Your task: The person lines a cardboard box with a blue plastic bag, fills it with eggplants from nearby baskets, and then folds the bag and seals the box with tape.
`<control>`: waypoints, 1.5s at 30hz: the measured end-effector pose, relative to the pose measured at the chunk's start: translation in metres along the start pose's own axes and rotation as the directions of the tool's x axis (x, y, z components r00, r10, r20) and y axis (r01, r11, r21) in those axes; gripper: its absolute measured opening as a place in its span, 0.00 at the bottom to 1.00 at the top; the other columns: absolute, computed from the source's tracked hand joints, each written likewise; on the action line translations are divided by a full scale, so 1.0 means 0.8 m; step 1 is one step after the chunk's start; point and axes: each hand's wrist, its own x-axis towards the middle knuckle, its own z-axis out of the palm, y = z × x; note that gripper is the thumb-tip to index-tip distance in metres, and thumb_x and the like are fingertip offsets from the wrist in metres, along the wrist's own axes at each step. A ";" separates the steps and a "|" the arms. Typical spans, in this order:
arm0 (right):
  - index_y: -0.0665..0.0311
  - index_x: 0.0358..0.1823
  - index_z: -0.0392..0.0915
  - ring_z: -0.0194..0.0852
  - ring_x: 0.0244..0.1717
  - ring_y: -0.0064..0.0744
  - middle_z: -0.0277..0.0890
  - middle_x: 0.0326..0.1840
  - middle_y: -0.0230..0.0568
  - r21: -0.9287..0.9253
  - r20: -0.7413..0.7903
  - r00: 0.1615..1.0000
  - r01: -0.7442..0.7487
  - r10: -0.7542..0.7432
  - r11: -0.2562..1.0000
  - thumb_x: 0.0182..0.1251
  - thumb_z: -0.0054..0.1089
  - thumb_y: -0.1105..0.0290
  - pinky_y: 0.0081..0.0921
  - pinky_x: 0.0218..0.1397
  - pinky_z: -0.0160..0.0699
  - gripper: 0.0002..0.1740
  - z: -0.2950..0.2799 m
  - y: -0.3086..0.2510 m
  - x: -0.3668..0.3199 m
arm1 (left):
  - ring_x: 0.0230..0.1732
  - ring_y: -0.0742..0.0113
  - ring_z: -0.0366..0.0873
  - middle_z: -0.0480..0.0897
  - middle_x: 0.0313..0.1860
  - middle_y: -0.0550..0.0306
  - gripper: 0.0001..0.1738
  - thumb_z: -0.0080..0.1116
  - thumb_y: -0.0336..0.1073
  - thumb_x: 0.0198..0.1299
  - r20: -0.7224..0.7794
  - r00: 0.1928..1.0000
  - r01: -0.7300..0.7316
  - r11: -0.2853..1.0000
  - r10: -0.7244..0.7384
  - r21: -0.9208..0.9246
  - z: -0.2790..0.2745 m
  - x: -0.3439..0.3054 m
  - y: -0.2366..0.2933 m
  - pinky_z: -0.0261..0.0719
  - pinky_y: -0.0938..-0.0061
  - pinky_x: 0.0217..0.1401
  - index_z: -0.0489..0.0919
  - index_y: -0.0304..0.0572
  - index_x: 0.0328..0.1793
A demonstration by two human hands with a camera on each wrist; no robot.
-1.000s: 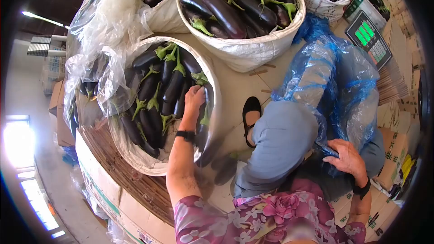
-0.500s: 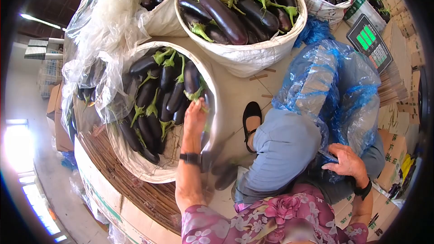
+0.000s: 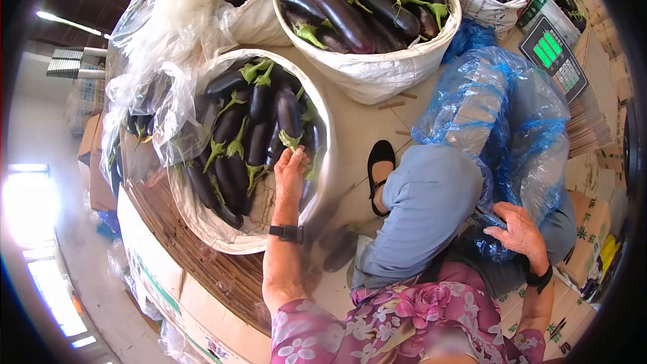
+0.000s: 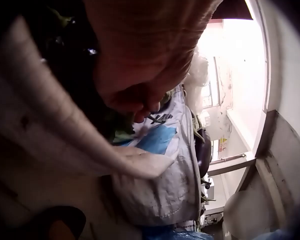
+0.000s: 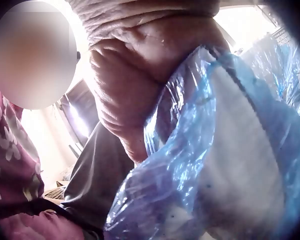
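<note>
In the head view my left hand (image 3: 290, 176) reaches over the near white sack (image 3: 229, 246), which holds many dark purple eggplants. Its fingertips pinch the green stem end of one eggplant (image 3: 288, 113), whose body points away from me. The left wrist view shows that hand (image 4: 145, 55) from below, fingers bent together, the eggplant mostly in shadow. My right hand (image 3: 521, 234) lies at my lap, gripping the edge of a clear blue plastic bag (image 3: 465, 104) spread over my leg. The right wrist view has the bag's film (image 5: 185, 165) bunched against the palm.
A larger sack of eggplants (image 3: 364, 74) stands behind, with another sack (image 3: 502, 10) at its right. A scale with a lit green display (image 3: 551, 54) is at the right. Loose clear plastic (image 3: 172, 40) hangs over the left side. My foot in a black shoe (image 3: 379, 189) is between.
My left hand has gone from reaching among the eggplants at the sack's right side to pinching one eggplant's stem, which now sits slightly higher in view. My right hand has barely moved.
</note>
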 end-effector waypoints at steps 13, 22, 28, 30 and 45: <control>0.74 0.41 0.74 0.72 0.44 0.63 0.74 0.38 0.57 -0.077 0.039 0.995 -0.091 0.094 0.993 0.50 0.71 0.66 0.43 0.46 0.72 0.22 0.000 -0.015 0.009 | 0.53 0.40 0.79 0.83 0.49 0.38 0.20 0.47 0.42 0.64 0.225 0.968 -0.136 0.520 -0.111 0.843 0.012 -0.078 0.024 0.76 0.58 0.55 0.79 0.40 0.56; 0.73 0.39 0.73 0.70 0.42 0.64 0.72 0.36 0.58 -0.083 0.005 1.000 -0.001 0.001 0.997 0.52 0.69 0.66 0.45 0.44 0.70 0.20 0.001 -0.014 0.009 | 0.37 0.35 0.81 0.82 0.34 0.41 0.17 0.66 0.42 0.55 0.229 0.955 -0.247 0.080 0.187 0.966 0.025 -0.172 0.007 0.77 0.46 0.40 0.74 0.42 0.44; 0.73 0.37 0.73 0.71 0.43 0.64 0.73 0.36 0.57 -0.071 -0.021 0.999 -0.046 0.045 0.996 0.53 0.67 0.69 0.45 0.45 0.70 0.16 0.004 -0.011 0.002 | 0.34 0.37 0.82 0.82 0.33 0.44 0.08 0.60 0.35 0.56 0.033 0.991 -0.011 -0.168 0.129 0.986 -0.008 -0.179 -0.016 0.76 0.43 0.35 0.72 0.43 0.35; 0.73 0.37 0.73 0.71 0.43 0.64 0.74 0.36 0.58 -0.062 -0.056 0.998 0.016 -0.020 0.998 0.53 0.66 0.71 0.45 0.45 0.70 0.15 0.008 -0.005 0.002 | 0.31 0.39 0.82 0.82 0.28 0.47 0.05 0.56 0.34 0.56 0.124 0.988 -0.107 -0.161 0.095 0.981 -0.001 -0.182 -0.025 0.76 0.46 0.34 0.72 0.44 0.35; 0.73 0.35 0.73 0.72 0.42 0.61 0.74 0.35 0.56 -0.111 -0.103 0.990 0.086 -0.098 0.990 0.52 0.66 0.75 0.46 0.45 0.71 0.13 0.009 -0.008 0.009 | 0.32 0.38 0.83 0.83 0.28 0.39 0.16 0.54 0.45 0.67 0.357 0.933 -0.360 0.064 0.044 0.931 0.152 -0.132 -0.042 0.78 0.49 0.35 0.73 0.39 0.37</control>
